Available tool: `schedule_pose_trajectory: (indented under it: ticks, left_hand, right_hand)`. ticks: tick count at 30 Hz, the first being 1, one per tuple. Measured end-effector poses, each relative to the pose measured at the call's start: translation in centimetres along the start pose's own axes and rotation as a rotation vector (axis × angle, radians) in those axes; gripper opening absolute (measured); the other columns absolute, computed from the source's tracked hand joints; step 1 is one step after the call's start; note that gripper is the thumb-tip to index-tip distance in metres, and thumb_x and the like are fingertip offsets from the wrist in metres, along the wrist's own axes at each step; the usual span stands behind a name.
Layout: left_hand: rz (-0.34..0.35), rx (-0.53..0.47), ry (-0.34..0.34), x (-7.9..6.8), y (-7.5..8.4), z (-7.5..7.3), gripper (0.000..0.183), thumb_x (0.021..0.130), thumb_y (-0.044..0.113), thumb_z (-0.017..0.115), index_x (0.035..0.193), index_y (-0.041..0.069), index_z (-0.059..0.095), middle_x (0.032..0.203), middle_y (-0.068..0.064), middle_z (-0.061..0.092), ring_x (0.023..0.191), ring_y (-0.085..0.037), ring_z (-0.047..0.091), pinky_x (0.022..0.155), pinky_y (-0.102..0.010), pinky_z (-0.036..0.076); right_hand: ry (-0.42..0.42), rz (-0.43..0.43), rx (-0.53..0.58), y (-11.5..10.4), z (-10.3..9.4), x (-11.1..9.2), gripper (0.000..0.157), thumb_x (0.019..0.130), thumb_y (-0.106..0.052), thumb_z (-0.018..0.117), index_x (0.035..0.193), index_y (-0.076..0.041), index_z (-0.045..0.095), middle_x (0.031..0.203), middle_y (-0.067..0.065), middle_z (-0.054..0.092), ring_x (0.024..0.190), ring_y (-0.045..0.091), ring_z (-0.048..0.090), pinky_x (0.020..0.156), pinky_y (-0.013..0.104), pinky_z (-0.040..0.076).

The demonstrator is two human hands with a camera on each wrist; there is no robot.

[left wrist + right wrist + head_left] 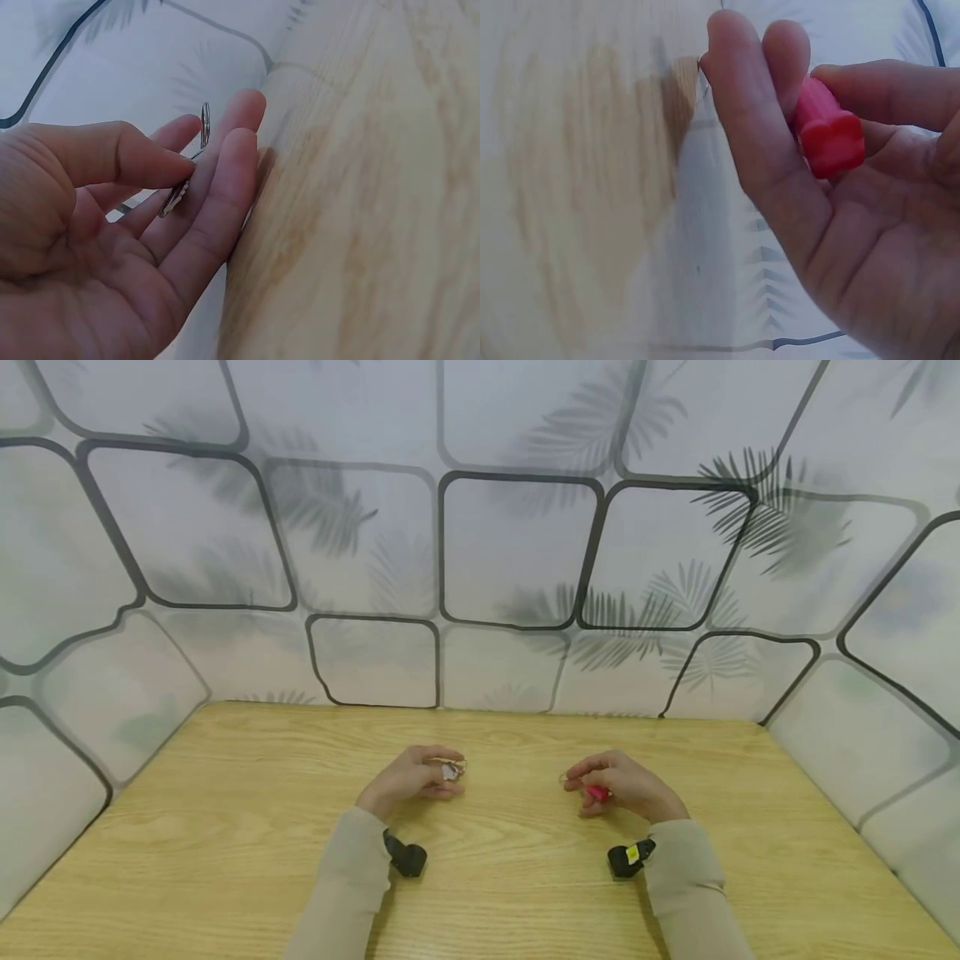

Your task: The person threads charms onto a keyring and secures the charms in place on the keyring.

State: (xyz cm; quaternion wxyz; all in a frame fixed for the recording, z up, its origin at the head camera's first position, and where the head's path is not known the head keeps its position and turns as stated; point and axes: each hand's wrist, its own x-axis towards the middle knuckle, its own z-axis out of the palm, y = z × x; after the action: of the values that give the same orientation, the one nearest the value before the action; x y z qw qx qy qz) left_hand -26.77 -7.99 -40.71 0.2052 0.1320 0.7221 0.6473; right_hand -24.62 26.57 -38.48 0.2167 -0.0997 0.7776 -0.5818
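Here, the left hand (417,774) is pinching a small silvery piece (175,199), a metal ring (205,124) sticking out by its fingertips. Beneath both hands, a wooden tabletop (510,852) is stretching out. Well apart, the right hand (621,783) is holding a red piece (832,144) between thumb and fingers, a thin ring (562,778) showing just beyond its fingertips.

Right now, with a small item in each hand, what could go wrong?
The left hand pinches a thin metal piece, which might slip from that narrow grip. The metal ring sticks out beyond the pinch and could snag on something. The right hand holds a red piece over the table; if its grip loosens, the piece might drop.
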Motion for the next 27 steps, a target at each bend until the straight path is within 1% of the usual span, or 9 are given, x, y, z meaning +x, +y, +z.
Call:
schedule_pose_trajectory:
  ticks: [5,7,11,14,16,18,20,25,27]
  left_hand:
    - [-0.019,-0.001,0.022,0.08,-0.03,0.1,0.04,0.095,-0.013,0.043,0.132,-0.014,0.058,0.138,-0.027,0.057,0.101,-0.026,0.072,0.081,-0.028,0.059]
    - [-0.019,-0.003,0.025,0.13,0.03,0.15,0.037,0.098,-0.01,0.044,0.132,-0.015,0.057,0.135,-0.027,0.059,0.098,-0.024,0.072,0.082,-0.029,0.059]
    - [-0.014,-0.031,0.026,0.24,0.12,0.2,0.032,0.103,-0.004,0.05,0.131,-0.018,0.056,0.124,-0.024,0.065,0.092,-0.018,0.073,0.083,-0.03,0.059]
    - [-0.008,-0.053,0.029,0.22,0.21,0.23,0.03,0.103,-0.003,0.054,0.128,-0.02,0.056,0.116,-0.021,0.069,0.089,-0.015,0.072,0.082,-0.029,0.059]
    - [-0.006,-0.051,0.033,0.17,0.25,0.25,0.029,0.103,-0.003,0.055,0.125,-0.02,0.058,0.112,-0.018,0.07,0.086,-0.013,0.072,0.081,-0.028,0.06]
    - [-0.004,-0.042,0.038,0.1,0.3,0.28,0.027,0.102,-0.003,0.056,0.122,-0.019,0.06,0.107,-0.017,0.071,0.084,-0.012,0.071,0.079,-0.027,0.06]
    - [0.0,-0.028,0.04,0.07,0.31,0.28,0.024,0.102,-0.003,0.056,0.12,-0.019,0.061,0.103,-0.016,0.072,0.082,-0.011,0.07,0.078,-0.026,0.06]
    - [0.011,-0.031,0.038,0.04,0.21,0.28,0.021,0.1,-0.004,0.059,0.116,-0.016,0.063,0.094,-0.014,0.073,0.079,-0.013,0.071,0.075,-0.026,0.06]
    - [0.011,-0.043,0.037,0.05,0.17,0.27,0.023,0.099,-0.005,0.06,0.119,-0.016,0.06,0.092,-0.013,0.073,0.079,-0.014,0.071,0.074,-0.027,0.06]
  right_hand:
    - [0.003,-0.01,-0.003,-0.03,-0.04,-0.1,0.033,0.102,0.001,0.047,0.126,0.021,0.056,0.123,0.029,0.063,0.066,0.014,0.059,0.08,0.039,0.061]
    - [0.029,-0.018,-0.001,-0.02,-0.01,-0.05,0.03,0.103,-0.001,0.05,0.121,0.02,0.059,0.119,0.026,0.065,0.069,0.014,0.06,0.078,0.038,0.061]
    - [0.122,-0.035,0.018,0.05,0.2,0.27,0.024,0.103,-0.006,0.056,0.11,0.015,0.066,0.106,0.016,0.07,0.072,0.014,0.06,0.073,0.034,0.06]
    - [0.186,-0.049,0.036,0.05,0.38,0.55,0.018,0.103,-0.005,0.058,0.103,0.01,0.067,0.097,0.01,0.071,0.069,0.013,0.059,0.069,0.031,0.06]
    - [0.208,-0.059,0.037,0.04,0.44,0.65,0.015,0.103,-0.004,0.058,0.101,0.008,0.066,0.093,0.008,0.07,0.068,0.013,0.058,0.067,0.029,0.059]
    - [0.216,-0.065,0.042,0.05,0.51,0.69,0.013,0.103,-0.003,0.057,0.101,0.008,0.065,0.092,0.007,0.07,0.067,0.013,0.058,0.066,0.029,0.059]
    - [0.213,-0.073,0.046,0.08,0.56,0.66,0.015,0.103,-0.002,0.056,0.107,0.011,0.061,0.091,0.008,0.071,0.065,0.013,0.058,0.066,0.03,0.059]
    - [0.177,-0.07,0.036,0.22,0.63,0.52,0.029,0.104,-0.003,0.055,0.123,0.018,0.054,0.095,0.011,0.073,0.065,0.014,0.061,0.069,0.034,0.06]
    - [0.148,-0.065,0.016,0.27,0.63,0.49,0.03,0.103,-0.004,0.055,0.124,0.018,0.054,0.099,0.012,0.073,0.068,0.015,0.062,0.071,0.035,0.06]
